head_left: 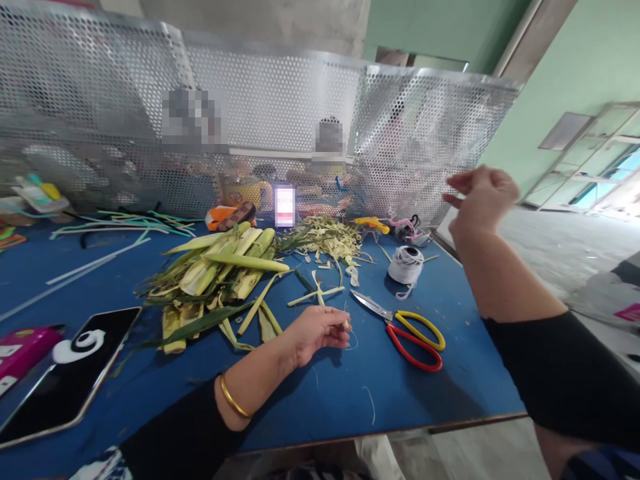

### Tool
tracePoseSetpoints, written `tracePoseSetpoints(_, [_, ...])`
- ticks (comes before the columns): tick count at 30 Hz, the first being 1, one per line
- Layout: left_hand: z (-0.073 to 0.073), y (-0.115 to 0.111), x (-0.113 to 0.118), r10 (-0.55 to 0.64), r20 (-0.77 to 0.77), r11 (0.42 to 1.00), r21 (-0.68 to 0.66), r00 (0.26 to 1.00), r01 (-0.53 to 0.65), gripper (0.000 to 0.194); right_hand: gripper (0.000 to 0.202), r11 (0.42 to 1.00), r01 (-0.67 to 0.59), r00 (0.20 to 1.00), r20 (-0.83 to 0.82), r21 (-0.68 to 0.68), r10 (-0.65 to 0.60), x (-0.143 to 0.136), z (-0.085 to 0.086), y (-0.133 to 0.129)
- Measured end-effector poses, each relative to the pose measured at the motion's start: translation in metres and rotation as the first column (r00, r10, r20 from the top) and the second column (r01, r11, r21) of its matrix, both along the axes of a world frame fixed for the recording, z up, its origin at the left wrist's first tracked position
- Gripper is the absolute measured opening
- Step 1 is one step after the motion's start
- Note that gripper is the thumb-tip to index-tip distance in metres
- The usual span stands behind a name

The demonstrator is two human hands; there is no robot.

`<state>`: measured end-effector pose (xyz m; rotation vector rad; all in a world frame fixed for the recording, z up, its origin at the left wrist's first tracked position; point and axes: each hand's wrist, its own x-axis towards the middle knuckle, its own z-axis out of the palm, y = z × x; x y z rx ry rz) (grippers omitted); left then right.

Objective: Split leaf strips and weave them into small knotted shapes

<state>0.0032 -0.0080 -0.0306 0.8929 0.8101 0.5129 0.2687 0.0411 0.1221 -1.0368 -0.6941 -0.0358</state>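
Left hand pinches a pale piece while the right is raised

The left hand is low over the blue surface, its fingers clamped on a small pale piece at their tips, near the front middle. A thin thread curves just beside those fingertips. Beyond the knuckles, two narrow husk strips cross; whether they join the pinched piece cannot be told. The right hand is lifted well apart, off to the right — its fingers bend toward one another, but whether they meet or grip anything cannot be told.

Scissors, with one yellow and one red handle, lie with blades parted to the right of the left hand, and a spool of white thread stands behind them. To the left is a heap of green and pale husks; shredded strips are piled farther back.

As for markings, the phone at the left has a dark screen bearing a white swirl (no letters readable in it). The magenta case beside it shows pale patches, cut off by the frame edge. A small lit screen at the back glows white with a pinkish band — its content is too blurred to read. Behind everything rises a perforated metal panel.
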Motion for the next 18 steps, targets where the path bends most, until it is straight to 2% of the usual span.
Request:
tracePoseSetpoints(3, [0.001,0.000,0.000,-0.010,-0.001,1.000,-0.002,1.000,0.010,0.008,0.029,0.973,0.165,0.981,0.072,0.159,-0.178,0.015,0.003,-0.023])
tracePoseSetpoints(5, [0.002,-0.001,0.000,-0.009,-0.002,1.000,-0.005,1.000,0.009,0.009,0.028,0.911,0.237,0.918,0.230,0.337,-0.324,0.019,0.006,-0.042])
tracePoseSetpoints(7, [0.004,-0.001,0.001,-0.002,-0.007,1.000,-0.001,1.000,0.002,0.010,0.028,0.850,0.196,0.839,0.365,0.489,-0.404,0.014,0.011,-0.061])
tracePoseSetpoints(10, [0.005,-0.001,0.001,0.006,-0.022,1.000,0.003,1.000,-0.006,0.011,0.030,0.802,0.091,0.793,0.444,0.590,-0.417,-0.008,0.016,-0.081])
tracePoseSetpoints(12, [0.005,-0.001,0.001,0.009,-0.030,1.000,-0.002,1.000,-0.009,0.010,0.027,0.844,0.045,0.778,0.511,0.535,-0.365,-0.027,0.012,-0.083])
tracePoseSetpoints(14, [0.003,0.000,0.001,0.005,-0.031,1.000,-0.005,1.000,-0.005,0.009,0.021,0.907,0.035,0.761,0.577,0.419,-0.296,-0.042,-0.002,-0.074])
tracePoseSetpoints(15, [0.003,0.000,0.001,0.002,-0.030,1.000,-0.003,1.000,-0.002,0.008,0.019,0.965,0.015,0.727,0.660,0.261,-0.190,-0.046,-0.012,-0.065])
tracePoseSetpoints(16, [0.002,0.000,0.000,0.000,-0.026,1.000,0.002,1.000,0.000,0.008,0.017,0.999,0.030,0.691,0.722,0.027,-0.040,-0.048,-0.025,-0.055])
tracePoseSetpoints(17, [0.001,0.001,0.000,-0.002,-0.022,1.000,0.006,1.000,0.002,0.008,0.017,0.976,0.082,0.634,0.767,-0.201,0.104,-0.048,-0.038,-0.044])
tracePoseSetpoints(18, [0.001,0.001,0.000,-0.002,-0.016,1.000,0.011,1.000,0.002,0.008,0.018,0.907,0.166,0.582,0.781,-0.386,0.226,-0.046,-0.051,-0.033])
